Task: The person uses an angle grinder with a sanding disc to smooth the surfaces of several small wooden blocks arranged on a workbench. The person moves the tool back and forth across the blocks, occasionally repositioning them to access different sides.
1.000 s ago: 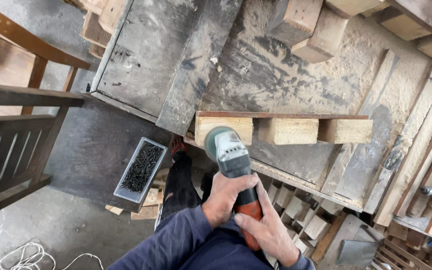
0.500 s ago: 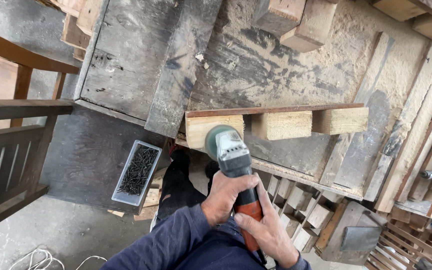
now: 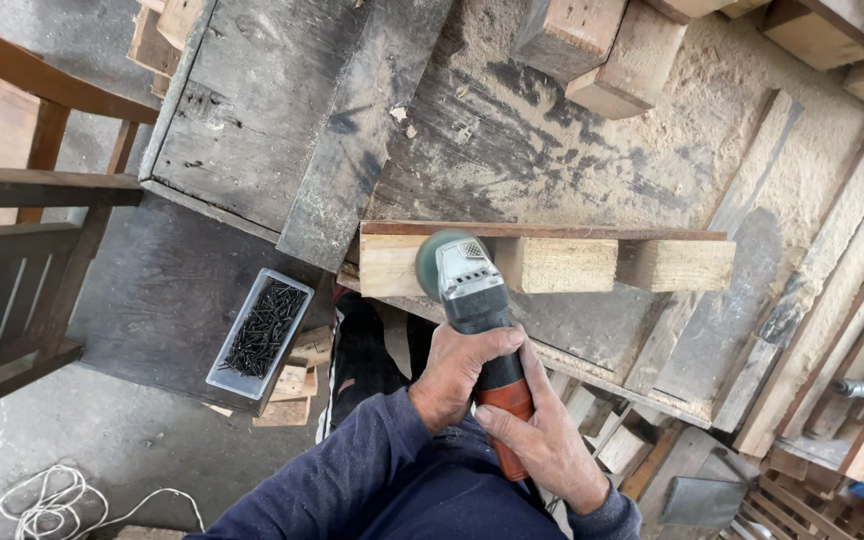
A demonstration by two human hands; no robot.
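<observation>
A wooden frame (image 3: 552,262) of three blocks under a thin slat lies on the workbench (image 3: 592,150), at its near edge. The grinder (image 3: 467,290) sits against the leftmost block, its body reaching back toward the person. The left hand (image 3: 462,370) wraps the grinder just behind its head; the right hand (image 3: 542,440) holds the handle nearer the body. Left of the hands, below the bench edge, a tray of nails (image 3: 260,332) rests on a lower surface, with small wood offcuts (image 3: 297,385) just beside it. A railing (image 3: 12,250) stands far left; a coiled cord (image 3: 52,505) lies on the floor
</observation>
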